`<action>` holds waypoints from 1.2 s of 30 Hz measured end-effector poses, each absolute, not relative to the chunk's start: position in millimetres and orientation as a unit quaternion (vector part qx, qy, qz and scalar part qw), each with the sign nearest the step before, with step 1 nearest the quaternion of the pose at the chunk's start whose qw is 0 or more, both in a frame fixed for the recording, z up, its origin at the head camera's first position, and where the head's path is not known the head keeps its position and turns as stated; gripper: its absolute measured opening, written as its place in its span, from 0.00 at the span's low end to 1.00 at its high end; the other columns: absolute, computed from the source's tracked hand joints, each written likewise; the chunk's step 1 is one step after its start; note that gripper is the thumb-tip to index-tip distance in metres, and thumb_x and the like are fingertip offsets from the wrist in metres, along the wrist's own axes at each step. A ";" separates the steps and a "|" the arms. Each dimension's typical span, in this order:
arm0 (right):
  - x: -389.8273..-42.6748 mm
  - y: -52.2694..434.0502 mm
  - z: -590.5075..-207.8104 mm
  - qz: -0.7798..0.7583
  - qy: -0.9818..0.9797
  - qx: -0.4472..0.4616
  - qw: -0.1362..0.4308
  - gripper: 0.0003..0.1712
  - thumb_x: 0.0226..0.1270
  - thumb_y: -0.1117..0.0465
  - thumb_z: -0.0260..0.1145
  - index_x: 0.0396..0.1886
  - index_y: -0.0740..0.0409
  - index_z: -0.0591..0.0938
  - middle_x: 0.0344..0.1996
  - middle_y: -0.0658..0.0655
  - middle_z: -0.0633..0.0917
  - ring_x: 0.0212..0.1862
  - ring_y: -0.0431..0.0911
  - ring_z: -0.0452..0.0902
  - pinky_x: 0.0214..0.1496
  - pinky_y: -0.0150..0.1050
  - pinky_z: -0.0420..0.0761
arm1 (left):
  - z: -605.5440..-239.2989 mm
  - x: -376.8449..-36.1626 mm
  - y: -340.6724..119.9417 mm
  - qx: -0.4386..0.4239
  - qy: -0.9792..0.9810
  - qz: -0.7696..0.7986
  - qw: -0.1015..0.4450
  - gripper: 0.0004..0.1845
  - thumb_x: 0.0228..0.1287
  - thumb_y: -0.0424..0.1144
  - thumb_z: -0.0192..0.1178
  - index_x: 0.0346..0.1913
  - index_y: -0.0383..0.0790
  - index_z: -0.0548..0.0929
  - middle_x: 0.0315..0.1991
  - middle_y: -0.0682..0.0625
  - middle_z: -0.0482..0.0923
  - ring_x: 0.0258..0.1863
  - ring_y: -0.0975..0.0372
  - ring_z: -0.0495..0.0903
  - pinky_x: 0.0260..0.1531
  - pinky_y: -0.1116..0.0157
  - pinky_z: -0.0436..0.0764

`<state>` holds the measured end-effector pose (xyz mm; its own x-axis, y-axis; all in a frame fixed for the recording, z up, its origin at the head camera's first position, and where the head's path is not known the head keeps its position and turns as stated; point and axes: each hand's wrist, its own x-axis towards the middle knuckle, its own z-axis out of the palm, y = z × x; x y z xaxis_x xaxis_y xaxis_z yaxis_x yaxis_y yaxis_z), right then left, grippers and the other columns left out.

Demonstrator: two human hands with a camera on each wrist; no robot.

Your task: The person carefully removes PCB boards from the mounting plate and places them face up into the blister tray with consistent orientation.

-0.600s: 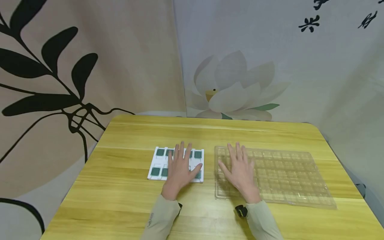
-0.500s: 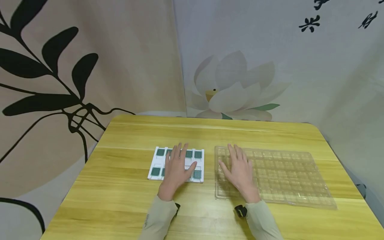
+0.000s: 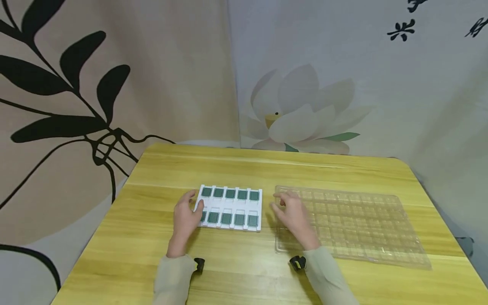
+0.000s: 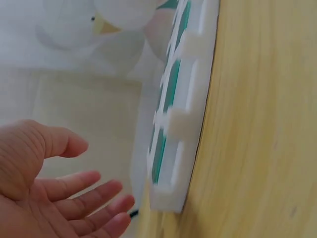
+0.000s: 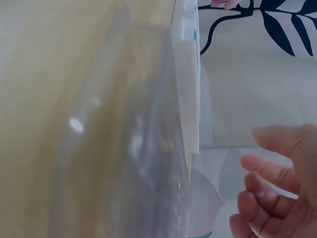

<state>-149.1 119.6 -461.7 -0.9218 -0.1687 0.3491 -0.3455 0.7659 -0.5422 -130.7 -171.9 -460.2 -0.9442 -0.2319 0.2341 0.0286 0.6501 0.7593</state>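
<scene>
- Hanging by the left end of the white tray point(image 3: 233, 204), near the frame's centre, the left hand point(image 3: 185, 220) is relaxed, fingers parted, holding nothing.
- The right hand point(image 3: 296, 218), loosely curved, also holds nothing, above the clear tray point(image 3: 354, 224), right of centre.
- A thumb bump could unseat green chips point(image 3: 230, 193); a brushing finger could skew the clear tray.
- Count: two hands, two trays, ten chips in two rows of five.

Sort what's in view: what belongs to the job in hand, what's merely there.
Likely in the job:
white rectangular tray
green square chips in it
clear plastic compartment tray

Likely just surroundings:
yellow wood-grain table
pale printed backdrop
black wrist devices
</scene>
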 end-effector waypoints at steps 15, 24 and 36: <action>-140.9 91.0 -470.5 0.296 -0.926 0.228 0.057 0.15 0.50 0.56 0.74 0.36 0.58 0.85 0.14 0.45 0.70 0.19 0.36 0.60 0.22 0.29 0.65 | -470.0 -152.2 -197.5 0.114 -0.869 -0.479 0.051 0.17 0.61 0.30 0.57 0.51 0.23 0.77 0.45 0.31 0.79 0.44 0.45 0.79 0.46 0.55 0.78; -137.5 83.0 -469.6 0.259 -0.935 0.240 0.020 0.16 0.48 0.56 0.75 0.35 0.60 0.86 0.32 0.55 0.85 0.24 0.37 0.69 0.32 0.36 0.77 | -475.4 -158.5 -199.4 0.113 -0.877 -0.468 0.016 0.17 0.59 0.28 0.59 0.51 0.24 0.78 0.44 0.33 0.79 0.43 0.48 0.78 0.44 0.56 0.77; -137.7 79.0 -467.3 0.251 -0.939 0.235 -0.001 0.16 0.45 0.58 0.76 0.33 0.62 0.85 0.35 0.59 0.85 0.33 0.45 0.75 0.40 0.43 0.79 | -483.8 -161.4 -201.8 0.115 -0.877 -0.466 0.039 0.14 0.56 0.28 0.62 0.45 0.24 0.81 0.38 0.34 0.81 0.38 0.49 0.79 0.38 0.62 0.78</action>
<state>-137.7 79.0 -467.3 -0.8893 -0.4422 0.1171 -0.4415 0.7631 -0.4720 -161.4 -201.8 -483.8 -0.9706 -0.2375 -0.0379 -0.1644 0.5401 0.8254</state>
